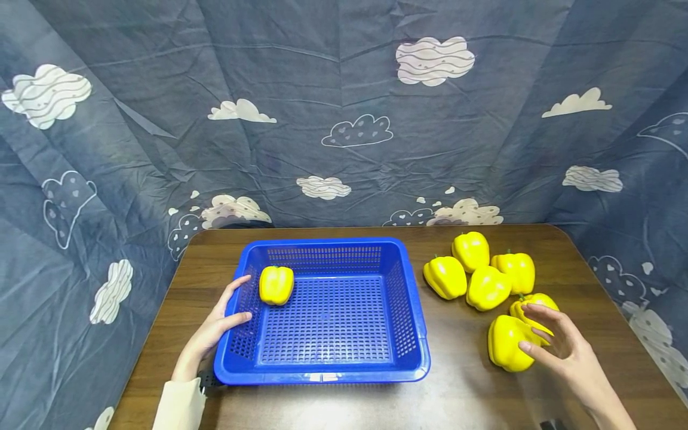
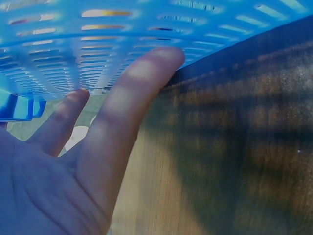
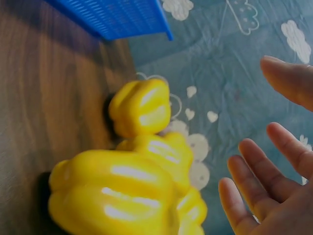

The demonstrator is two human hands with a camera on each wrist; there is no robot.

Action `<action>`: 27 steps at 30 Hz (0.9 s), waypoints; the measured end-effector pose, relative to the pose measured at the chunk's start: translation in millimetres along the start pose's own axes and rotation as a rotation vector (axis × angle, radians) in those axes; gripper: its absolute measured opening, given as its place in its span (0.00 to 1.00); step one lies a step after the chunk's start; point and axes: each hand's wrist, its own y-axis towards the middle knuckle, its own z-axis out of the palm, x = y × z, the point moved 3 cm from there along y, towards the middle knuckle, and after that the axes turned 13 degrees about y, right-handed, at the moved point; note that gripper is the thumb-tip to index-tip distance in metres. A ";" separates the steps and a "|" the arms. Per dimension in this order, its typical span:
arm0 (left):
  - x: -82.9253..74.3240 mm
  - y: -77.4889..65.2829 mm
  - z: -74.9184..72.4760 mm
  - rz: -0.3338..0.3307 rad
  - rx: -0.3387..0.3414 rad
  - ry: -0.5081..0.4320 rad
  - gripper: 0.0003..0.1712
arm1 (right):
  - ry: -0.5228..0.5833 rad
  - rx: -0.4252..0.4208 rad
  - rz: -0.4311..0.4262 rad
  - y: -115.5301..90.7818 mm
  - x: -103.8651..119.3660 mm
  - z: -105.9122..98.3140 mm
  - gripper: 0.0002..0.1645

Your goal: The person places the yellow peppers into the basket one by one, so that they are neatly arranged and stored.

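A blue plastic basket (image 1: 322,377) with slotted walls stands on the table, one yellow bell pepper (image 1: 276,285) lying in its back left part. My left hand (image 1: 212,328) touches the basket's left side, its thumb and a finger straight at the rim; the left wrist view shows the thumb (image 2: 132,93) extended against the slotted wall. On the right, my right hand (image 1: 567,352) is beside the nearest yellow bell pepper (image 1: 507,343), fingers spread and holding nothing. Beyond that pepper lies a cluster of several more, including a yellow bell pepper (image 1: 488,288) in the middle.
The brown wooden table (image 1: 451,370) carries everything. Behind it and at both sides hangs a dark blue-grey curtain (image 1: 301,77) with cloud prints. The peppers lie to the right of the basket, with a strip of tabletop between.
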 end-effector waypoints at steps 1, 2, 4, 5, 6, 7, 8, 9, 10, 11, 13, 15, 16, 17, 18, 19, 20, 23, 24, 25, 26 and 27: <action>0.2 0.0 0.2 0.000 0.001 -0.004 0.42 | -0.037 -0.019 0.015 -2.7 -1.8 -1.6 0.38; 0.3 0.0 0.2 0.001 0.000 -0.002 0.42 | -0.083 -0.041 0.033 -5.5 -4.1 -3.4 0.38; 0.5 0.2 0.3 0.003 0.000 -0.001 0.42 | -0.212 -0.085 0.087 -11.6 -8.6 -7.6 0.39; 0.4 0.3 0.3 0.007 -0.002 0.002 0.42 | -0.273 -0.108 0.123 -14.7 -11.0 -10.0 0.39; 0.3 0.4 0.4 0.009 -0.002 0.005 0.42 | -0.322 -0.126 0.156 -17.7 -13.3 -12.2 0.40; 0.2 0.4 0.5 0.010 -0.003 0.005 0.42 | -0.353 -0.143 0.184 -20.7 -15.8 -14.3 0.40; 0.0 0.4 0.7 0.013 -0.002 0.003 0.42 | -0.392 -0.157 0.208 -23.7 -18.3 -16.2 0.40; -0.2 0.5 0.8 0.013 0.000 -0.001 0.42 | -0.417 -0.166 0.222 -26.3 -20.3 -17.9 0.40; -0.4 0.6 0.9 0.015 0.002 -0.006 0.42 | -0.420 -0.176 0.235 -28.7 -22.7 -19.2 0.40; -0.4 0.6 0.9 0.015 0.004 -0.011 0.42 | -0.427 -0.183 0.233 -30.7 -24.7 -20.3 0.41; -0.5 0.7 0.9 0.012 0.006 -0.013 0.42 | -0.444 -0.190 0.224 -34.2 -29.1 -21.9 0.41; -0.5 0.7 0.7 0.009 0.007 -0.008 0.42 | -0.451 -0.193 0.206 -36.3 -33.3 -23.3 0.41; -0.5 0.6 0.7 0.010 0.008 -0.007 0.42 | -0.447 -0.193 0.202 -37.2 -35.6 -23.7 0.42; -0.6 0.5 0.7 0.010 0.009 -0.006 0.42 | -0.448 -0.193 0.189 -37.8 -37.4 -24.2 0.42; -0.5 0.5 0.5 0.010 0.007 -0.003 0.42 | -0.448 -0.193 0.184 -38.4 -39.3 -24.5 0.42; -0.5 0.3 0.3 0.010 0.008 -0.004 0.42 | -0.447 -0.193 0.182 -39.0 -40.9 -24.8 0.43; -0.4 0.3 0.2 0.010 0.007 -0.003 0.42 | -0.453 -0.193 0.185 -39.8 -42.4 -25.1 0.43; 0.1 0.4 -0.3 0.009 0.003 -0.004 0.42 | -0.482 -0.201 0.231 -42.7 -46.3 -26.1 0.45; 0.4 0.5 -0.5 0.009 0.003 -0.002 0.42 | -0.492 -0.204 0.256 -43.4 -47.6 -26.6 0.45; 0.5 0.5 -0.5 0.010 0.004 -0.004 0.42 | -0.509 -0.208 0.285 -44.1 -48.8 -27.2 0.46; 0.6 0.5 -0.7 0.011 0.004 -0.006 0.42 | -0.524 -0.211 0.313 -44.3 -49.8 -27.9 0.47; 0.7 0.5 -0.9 0.011 0.003 -0.006 0.42 | -0.538 -0.211 0.341 -44.2 -50.9 -28.2 0.48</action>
